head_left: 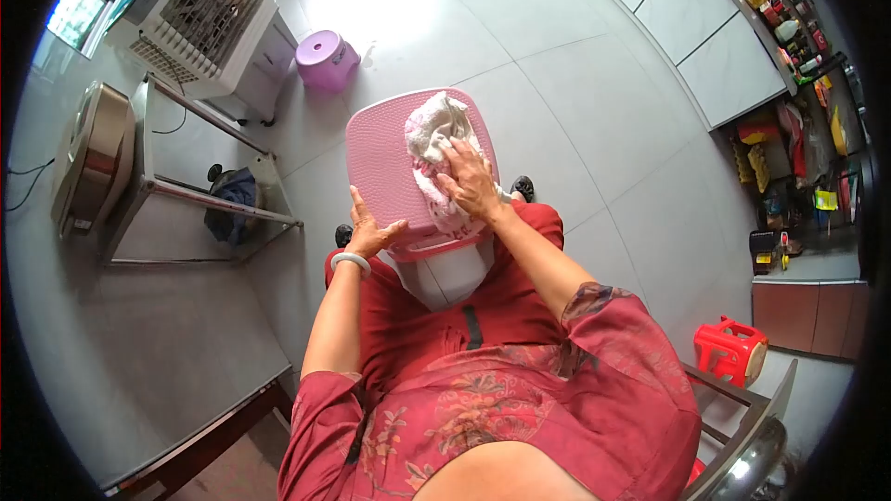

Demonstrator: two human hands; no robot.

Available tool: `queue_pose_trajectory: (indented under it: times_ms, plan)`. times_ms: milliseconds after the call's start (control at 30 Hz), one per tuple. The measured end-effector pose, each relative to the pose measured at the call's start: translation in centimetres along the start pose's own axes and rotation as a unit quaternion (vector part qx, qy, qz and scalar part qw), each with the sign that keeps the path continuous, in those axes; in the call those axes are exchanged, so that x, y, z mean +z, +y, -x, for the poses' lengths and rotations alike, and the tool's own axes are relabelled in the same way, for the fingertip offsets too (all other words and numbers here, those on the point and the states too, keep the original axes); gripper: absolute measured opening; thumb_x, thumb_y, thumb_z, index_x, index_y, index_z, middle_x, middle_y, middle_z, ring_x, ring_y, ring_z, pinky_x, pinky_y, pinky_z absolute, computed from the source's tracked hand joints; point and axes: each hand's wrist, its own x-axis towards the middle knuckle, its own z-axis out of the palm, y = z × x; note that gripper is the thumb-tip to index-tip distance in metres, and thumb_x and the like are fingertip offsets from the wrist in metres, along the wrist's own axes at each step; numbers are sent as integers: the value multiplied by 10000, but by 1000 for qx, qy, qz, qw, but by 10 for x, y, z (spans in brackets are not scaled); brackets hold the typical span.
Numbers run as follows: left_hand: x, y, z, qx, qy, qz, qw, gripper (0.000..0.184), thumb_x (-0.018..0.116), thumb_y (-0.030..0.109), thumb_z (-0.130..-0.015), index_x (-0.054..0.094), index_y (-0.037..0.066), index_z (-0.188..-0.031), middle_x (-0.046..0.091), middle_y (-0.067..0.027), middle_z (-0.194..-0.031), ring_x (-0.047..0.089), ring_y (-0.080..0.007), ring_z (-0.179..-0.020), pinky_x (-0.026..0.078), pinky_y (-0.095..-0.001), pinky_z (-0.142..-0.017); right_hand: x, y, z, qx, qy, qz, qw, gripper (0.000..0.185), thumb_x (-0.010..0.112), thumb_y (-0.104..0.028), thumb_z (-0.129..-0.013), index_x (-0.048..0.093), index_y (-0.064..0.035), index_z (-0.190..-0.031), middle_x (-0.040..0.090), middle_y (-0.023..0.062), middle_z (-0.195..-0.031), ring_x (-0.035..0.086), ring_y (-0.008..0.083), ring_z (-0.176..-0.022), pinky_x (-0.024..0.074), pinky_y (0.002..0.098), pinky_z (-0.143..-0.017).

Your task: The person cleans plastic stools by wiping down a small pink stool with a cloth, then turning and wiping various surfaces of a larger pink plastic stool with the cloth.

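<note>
A pink plastic stool [380, 148] with a dotted, textured top stands before my knees. On the right part of its top lies a crumpled white and pink cloth [432, 130], one end hanging toward the near edge. My right hand [471, 184] presses on this cloth, its fingers bent into the folds. At the near left corner of the stool rests my left hand [371, 230], thumb and fingers spread apart, a pale bangle [351, 263] on its wrist. Nothing is held in the left hand.
A small purple stool [327, 60] stands beyond, next to an air cooler [209, 19]. To the left is a metal-framed stand [144, 187] with a brown appliance [93, 153]. Shelves of bottles and packets [780, 19] line the right, above a red stool [730, 351].
</note>
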Motion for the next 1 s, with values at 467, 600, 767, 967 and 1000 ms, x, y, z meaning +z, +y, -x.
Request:
queue_pose_trajectory:
  times_ms: [467, 600, 767, 967, 1000]
  plan:
    - [-1, -2, 2, 11, -5, -9, 1000, 1408, 847, 463, -681, -237, 67, -1486, 67, -343, -1528, 128, -446, -1438, 156, -469, -1187, 96, -46, 215, 214, -738, -26, 640, 429, 552, -231, -834, 641, -111, -1237, 593, 128, -1314, 581, 311, -1175, 467, 515, -912]
    - [0, 0, 3, 48, 8, -1, 999, 1376, 850, 414, -693, -203, 25, -1490, 36, -316, -1549, 101, -435, -1446, 138, -468, -1190, 147, -24, 264, 170, -850, -113, 486, 423, 526, -285, -908, 594, -169, -1308, 535, 67, -1398, 516, 240, -1252, 453, 499, -962]
    - [-1, 6, 8, 54, 7, -5, 998, 1353, 853, 385, -695, -161, -32, -1486, -8, -298, -1563, 73, -424, -1458, 140, -461, -1191, 154, -21, 243, 261, -797, -148, 525, 404, 521, -278, -911, 600, -158, -1289, 551, 78, -1367, 534, 243, -1223, 464, 488, -945]
    - [-12, 9, 11, -16, -66, 49, 997, 1390, 856, 388, -700, -225, -44, -1459, -94, -309, -1555, 6, -405, -1470, 140, -439, -1189, 180, 3, 182, 340, -716, -183, 582, 383, 516, -270, -916, 608, -144, -1266, 570, 92, -1329, 555, 247, -1189, 477, 475, -925]
    - [-14, 15, 11, -35, -74, 32, 996, 1399, 857, 387, -700, -242, -40, -1454, -100, -313, -1553, 13, -406, -1469, 141, -434, -1189, 182, 4, 174, 351, -701, -188, 591, 380, 515, -269, -917, 609, -142, -1262, 573, 94, -1323, 559, 248, -1183, 479, 473, -922]
